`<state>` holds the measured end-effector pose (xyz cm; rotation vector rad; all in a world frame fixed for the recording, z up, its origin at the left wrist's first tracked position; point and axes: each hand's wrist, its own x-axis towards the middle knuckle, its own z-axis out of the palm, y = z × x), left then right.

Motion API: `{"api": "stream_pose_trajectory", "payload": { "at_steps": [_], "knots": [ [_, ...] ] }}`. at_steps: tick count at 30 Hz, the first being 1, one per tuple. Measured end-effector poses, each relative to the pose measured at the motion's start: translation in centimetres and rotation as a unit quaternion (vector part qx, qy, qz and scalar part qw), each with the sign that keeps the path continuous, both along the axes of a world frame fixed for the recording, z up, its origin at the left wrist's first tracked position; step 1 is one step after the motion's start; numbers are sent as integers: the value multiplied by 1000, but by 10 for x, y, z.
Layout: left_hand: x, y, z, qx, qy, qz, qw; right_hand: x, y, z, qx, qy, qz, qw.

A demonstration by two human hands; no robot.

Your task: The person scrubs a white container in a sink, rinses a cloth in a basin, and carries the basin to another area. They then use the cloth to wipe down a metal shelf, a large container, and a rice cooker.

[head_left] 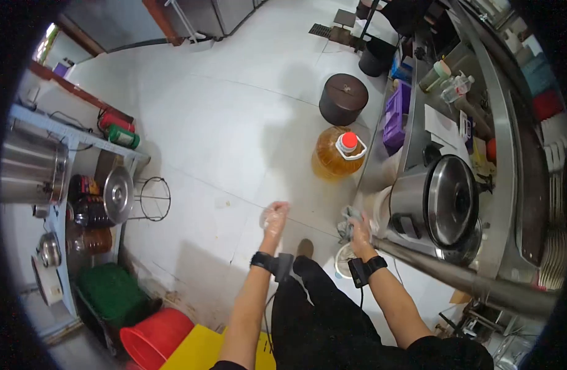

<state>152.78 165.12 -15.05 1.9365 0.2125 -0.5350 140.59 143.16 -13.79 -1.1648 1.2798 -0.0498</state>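
Observation:
My left hand (275, 218), in a thin clear glove, hangs over the floor with its fingers curled in. Nothing shows in it. My right hand (360, 234) is closed on a crumpled grey-green cloth (345, 226), near the lower edge of the metal counter. Below that hand, partly hidden by it and the wrist, is a round whitish bucket (343, 266). A large jug of amber liquid (334, 159), with a red cap and white handle, stands on the floor ahead, apart from both hands.
A steel cooker (442, 200) sits on the counter to my right, with a purple basket (397, 117) beyond. Past the jug stands a dark round box (344, 98). At left are a shelf, a wire stand (152, 198), a green bin (110, 290) and a red bucket (157, 336).

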Motion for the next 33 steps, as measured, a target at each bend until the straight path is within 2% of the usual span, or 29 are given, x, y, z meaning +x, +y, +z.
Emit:
{"api": "stream_pose_trajectory", "payload": {
  "at_steps": [1,3,4,6,8,9,10,11,12,13,14,15,16,17,18,19,20,21,22,23,24,25,26,28,29,30,31,32,33],
  "knots": [
    [21,3,-2,89,-13,6,996,2,-4,-4,9,1,-27,1000],
    [64,14,-4,142,17,-21,989,9,-12,-10,51,-1,-85,995],
    [90,21,-19,186,53,-66,979,13,-16,-17,54,0,-92,994],
    [120,35,-43,280,-138,-153,938,17,-23,-29,31,26,-131,991],
    [159,48,-82,397,-104,-237,880,20,-29,-44,42,3,-161,986],
    [180,51,-105,439,-83,-267,854,25,-30,-45,31,36,-171,984],
    [197,39,-93,440,-37,-224,869,13,-37,-70,8,56,-156,986],
    [219,30,-90,437,-41,-232,868,6,-44,-95,-14,77,-140,987],
    [243,21,-92,422,30,-260,868,20,-40,-82,-33,97,-180,978],
    [263,13,-98,406,107,-286,861,5,-44,-100,-97,87,-94,987],
    [280,7,-113,406,107,-297,858,-12,-45,-118,-159,80,-8,984],
    [293,-2,-128,408,66,-290,863,43,-43,-68,-45,99,-246,963],
    [302,-8,-143,409,26,-286,866,13,-49,-107,-96,102,-174,975],
    [308,-12,-158,412,32,-301,860,-15,-51,-136,-141,107,-101,979],
    [314,-22,-160,453,-38,-311,834,-17,-49,-137,-188,161,-25,969],
    [326,-33,-160,489,-110,-319,804,-15,-45,-126,-305,258,160,903],
    [345,-51,-162,483,-29,-365,795,-11,-47,-117,-401,335,342,781],
    [358,-61,-172,470,-61,-380,794,-44,-48,-167,-256,147,25,955],
    [369,-68,-186,455,-93,-394,793,-49,-44,-175,-249,154,19,956],
    [383,-61,-233,387,-227,-410,794,-50,-40,-183,-222,147,-24,964],
    [395,-81,-230,363,-226,-409,806,-50,-37,-191,-194,140,-68,969],
    [408,-106,-226,339,-225,-406,818,11,-43,-150,-22,124,-327,936],
    [417,-126,-237,343,-258,-387,816,28,-41,-138,-17,128,-334,934],
    [437,-166,-265,264,-328,-373,827,48,-49,-141,25,105,-410,906],
    [452,-196,-261,286,-274,-395,829,40,-49,-151,30,109,-414,903],
    [464,-218,-275,267,-301,-388,829,22,-46,-162,-213,204,-63,953],
    [474,-238,-291,247,-327,-380,830,3,-43,-177,-412,257,302,820],
    [481,-266,-290,241,-316,-369,840,-6,-40,-201,-362,206,208,885],
    [491,-289,-295,219,-336,-389,829,-2,-45,-203,-355,208,206,888]
  ]
}}
